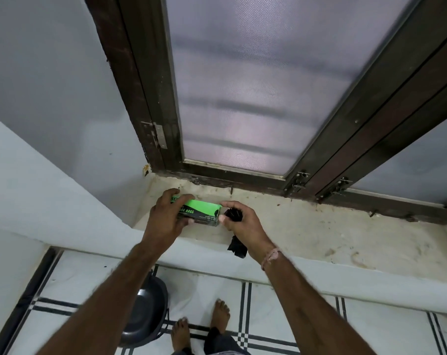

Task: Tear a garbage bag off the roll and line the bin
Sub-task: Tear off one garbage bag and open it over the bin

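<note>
1. sill (319,234): pale stone ledge under the window, stained and gritty, with brown smears toward its right part. its front edge is painted the same grey-white as the wall (50,85).
2. window frame (145,98): dark brown wood, worn, running along the back of the sill. a metal hinge (159,135) sits on the left upright and two small latches (298,180) sit at the foot of the middle posts. the frosted pane (255,85) lets in dull light, and nothing behind it is readable.
3. box of garbage bags (204,210): green and black carton, lying long side down on the left part of the sill, near the frame.
4. left hand (166,216): curled over the left end of the box, fingers across the top and thumb on the near face, gripping it.
5. right hand (240,221): closed around a black garbage bag (234,215) right at the box's right end. a crumpled tail of the bag hangs below the palm over the sill edge. cannot tell whether it has torn free of the roll.
6. thread band (271,257) on the right wrist.
7. bin (143,313): dark and round, standing on the floor below the sill, partly hidden by the left forearm. its inside reads dark and glossy.
8. floor (268,316): white tiles with black double-line borders. two bare feet (220,316) stand just right of the bin.
</note>
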`<state>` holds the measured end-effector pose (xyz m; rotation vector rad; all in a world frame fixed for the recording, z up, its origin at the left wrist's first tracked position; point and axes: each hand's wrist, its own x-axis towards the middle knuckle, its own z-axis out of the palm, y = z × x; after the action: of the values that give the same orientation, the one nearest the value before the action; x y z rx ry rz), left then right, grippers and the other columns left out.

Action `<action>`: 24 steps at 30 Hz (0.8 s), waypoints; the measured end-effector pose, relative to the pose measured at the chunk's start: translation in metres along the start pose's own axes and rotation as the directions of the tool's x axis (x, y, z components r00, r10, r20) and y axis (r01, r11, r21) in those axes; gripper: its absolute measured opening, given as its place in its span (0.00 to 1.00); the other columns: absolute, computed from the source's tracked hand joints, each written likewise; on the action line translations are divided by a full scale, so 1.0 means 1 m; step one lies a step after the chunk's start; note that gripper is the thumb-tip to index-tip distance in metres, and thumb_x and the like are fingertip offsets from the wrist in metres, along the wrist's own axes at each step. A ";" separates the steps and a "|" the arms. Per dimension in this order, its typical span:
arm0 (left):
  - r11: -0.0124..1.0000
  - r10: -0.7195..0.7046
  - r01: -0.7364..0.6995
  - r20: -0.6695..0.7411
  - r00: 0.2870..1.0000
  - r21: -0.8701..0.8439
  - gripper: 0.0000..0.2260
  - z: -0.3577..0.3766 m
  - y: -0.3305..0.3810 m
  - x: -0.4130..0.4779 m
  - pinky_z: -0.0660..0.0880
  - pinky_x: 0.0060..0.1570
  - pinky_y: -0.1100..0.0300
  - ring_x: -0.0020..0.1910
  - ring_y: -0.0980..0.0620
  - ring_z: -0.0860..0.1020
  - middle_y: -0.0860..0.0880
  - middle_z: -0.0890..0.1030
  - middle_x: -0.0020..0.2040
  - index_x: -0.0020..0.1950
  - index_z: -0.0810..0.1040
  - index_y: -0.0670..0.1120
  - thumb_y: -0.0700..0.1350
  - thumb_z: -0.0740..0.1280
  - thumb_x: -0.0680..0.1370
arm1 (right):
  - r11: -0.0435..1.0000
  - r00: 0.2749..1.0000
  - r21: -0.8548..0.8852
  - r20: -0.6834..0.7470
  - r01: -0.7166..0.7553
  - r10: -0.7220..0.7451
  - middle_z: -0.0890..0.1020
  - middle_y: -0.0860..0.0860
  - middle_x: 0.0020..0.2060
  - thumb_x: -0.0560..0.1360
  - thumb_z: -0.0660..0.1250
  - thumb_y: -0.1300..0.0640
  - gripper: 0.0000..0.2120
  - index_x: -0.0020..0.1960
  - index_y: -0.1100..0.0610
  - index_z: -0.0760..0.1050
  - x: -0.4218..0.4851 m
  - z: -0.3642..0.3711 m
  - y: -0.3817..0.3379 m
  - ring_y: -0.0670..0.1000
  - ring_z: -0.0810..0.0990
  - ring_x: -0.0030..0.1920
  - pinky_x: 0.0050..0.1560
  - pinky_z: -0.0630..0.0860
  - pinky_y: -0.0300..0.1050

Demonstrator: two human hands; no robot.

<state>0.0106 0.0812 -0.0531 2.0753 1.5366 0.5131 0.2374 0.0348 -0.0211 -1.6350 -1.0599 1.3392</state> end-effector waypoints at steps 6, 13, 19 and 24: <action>0.984 0.010 0.002 -0.066 0.998 0.177 0.39 0.000 0.009 -0.012 0.70 0.66 0.35 0.76 0.36 0.65 0.40 0.66 0.77 0.77 0.70 0.52 0.57 0.78 0.68 | 0.997 0.999 0.067 -0.035 -0.028 0.030 0.83 0.52 0.50 0.79 0.73 0.58 0.12 0.61 0.56 0.81 -0.009 -0.006 0.009 0.45 0.78 0.41 0.41 0.76 0.33; 0.960 -0.114 0.078 -0.122 0.986 -0.269 0.14 -0.004 0.080 -0.066 0.74 0.44 0.61 0.47 0.55 0.77 0.55 0.79 0.50 0.55 0.75 0.49 0.60 0.65 0.80 | 0.941 0.997 0.332 0.047 -0.071 0.059 0.82 0.54 0.45 0.80 0.64 0.42 0.23 0.57 0.64 0.78 -0.044 0.018 -0.006 0.49 0.79 0.42 0.42 0.77 0.45; 0.405 -0.444 0.526 0.343 0.828 -0.747 0.16 -0.010 0.114 -0.103 0.84 0.42 0.51 0.45 0.44 0.87 0.39 0.83 0.51 0.59 0.75 0.45 0.56 0.66 0.82 | 0.820 0.948 0.482 0.223 -0.309 0.226 0.80 0.56 0.45 0.82 0.58 0.37 0.27 0.52 0.61 0.80 -0.054 0.064 -0.019 0.57 0.80 0.46 0.46 0.81 0.50; 0.264 -0.579 0.491 0.271 0.769 -0.830 0.18 -0.019 0.075 -0.130 0.81 0.40 0.43 0.39 0.39 0.84 0.34 0.84 0.43 0.55 0.77 0.38 0.52 0.72 0.78 | 0.831 0.913 0.405 0.306 -0.381 0.269 0.83 0.55 0.50 0.82 0.60 0.39 0.25 0.50 0.59 0.83 -0.064 0.113 -0.027 0.53 0.82 0.49 0.48 0.81 0.47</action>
<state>0.0200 -0.0574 0.0066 0.6431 1.4267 0.8798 0.1151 -0.0091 0.0086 -1.3529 -0.5292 1.8869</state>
